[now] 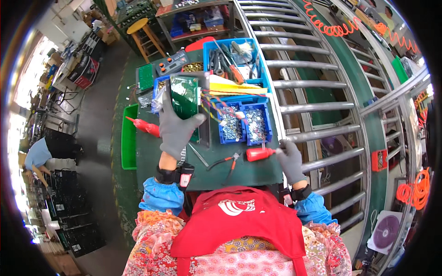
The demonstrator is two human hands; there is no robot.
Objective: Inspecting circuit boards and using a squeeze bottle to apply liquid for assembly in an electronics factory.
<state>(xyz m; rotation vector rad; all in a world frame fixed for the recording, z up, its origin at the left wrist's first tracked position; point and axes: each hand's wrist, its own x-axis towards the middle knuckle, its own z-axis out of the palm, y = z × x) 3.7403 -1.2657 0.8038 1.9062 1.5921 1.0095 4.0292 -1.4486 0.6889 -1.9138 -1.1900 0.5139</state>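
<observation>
red apron [271,223] bulges nearest; beyond it, above the bench [262,177], the gloved left hand [178,131] has its grip around the green board [185,99], thumb over the near end. likely light, stiff, slick and fragile, it is best held by its edges, clear of the wires [216,105]. it looks flat and glossy. the right hand [291,161] meets the nozzle of a red bottle [258,154]; whether that grip is closed, i cannot tell.

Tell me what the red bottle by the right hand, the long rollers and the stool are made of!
Red bottle: probably plastic, because it's smooth, bright and slightly shiny.
Rollers: metal, it seems, silvery with bright streaks.
Stool: likely wood, from its honey-brown colour, maybe varnished.
</observation>
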